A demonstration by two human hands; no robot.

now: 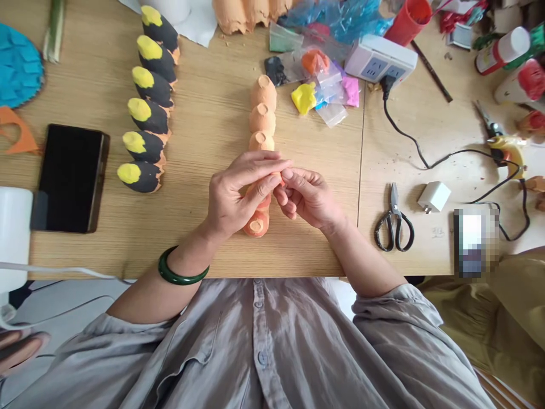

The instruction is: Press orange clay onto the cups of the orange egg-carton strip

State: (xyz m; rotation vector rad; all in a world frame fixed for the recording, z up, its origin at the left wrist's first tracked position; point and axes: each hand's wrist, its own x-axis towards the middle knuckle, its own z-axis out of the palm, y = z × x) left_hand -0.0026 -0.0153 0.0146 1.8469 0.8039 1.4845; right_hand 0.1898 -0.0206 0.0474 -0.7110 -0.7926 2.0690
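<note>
Under left hand (235,188), peach carton strip (263,120): long axis near-to-far.

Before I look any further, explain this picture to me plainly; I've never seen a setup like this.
There is no machine here. One camera, worn on the person's head, looks forward and down, so you see their own bare left hand and right hand. The hands meet over a bumpy peach strip on the wooden table, their fingertips at a small orange piece; the exact grip is partly hidden. To the left lie a black-and-yellow bumpy strip and a black rectangular object. To the right are scissors and a white power strip.
</note>
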